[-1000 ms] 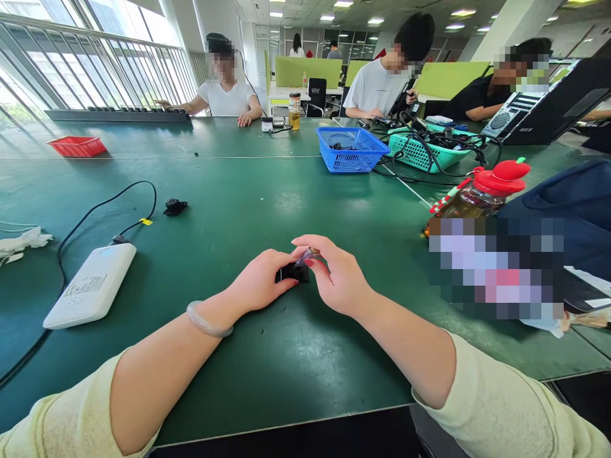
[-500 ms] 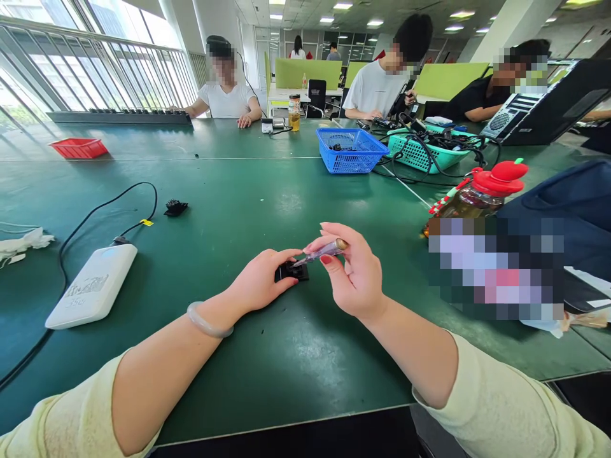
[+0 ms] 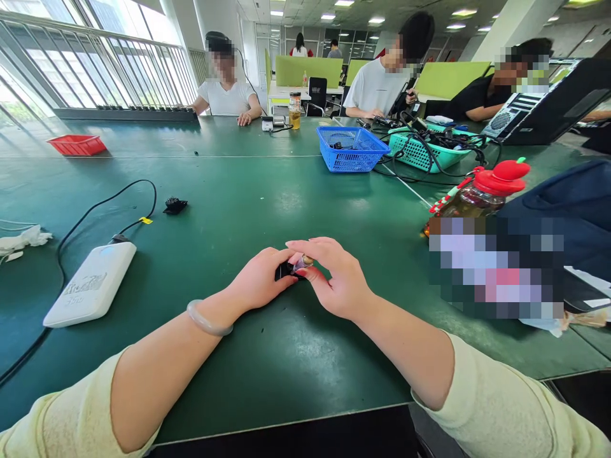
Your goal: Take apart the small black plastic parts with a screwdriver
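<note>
My left hand (image 3: 258, 280) lies on the table with thumb and fingers closed around a small black plastic piece (image 3: 282, 271). Much of that piece is covered by my fingers. From the right, my right hand (image 3: 340, 280) grips a small screwdriver (image 3: 302, 263) with a clear purplish handle, its end pointing up toward me. The tip goes down at the black piece, but the fingers hide where it touches. A pale bangle (image 3: 207, 320) circles my left wrist.
A white power bank (image 3: 93, 283) with a black cable lies left, near a small black part (image 3: 175, 205). Ahead are a red tray (image 3: 76, 145), a blue basket (image 3: 352, 152) and a green basket (image 3: 429, 152). A red-lidded bottle (image 3: 499, 181) stands right. Several people sit beyond.
My right hand has moved left and tilted the screwdriver more upright over the black piece, closer to my left hand. My left hand stays in place.
</note>
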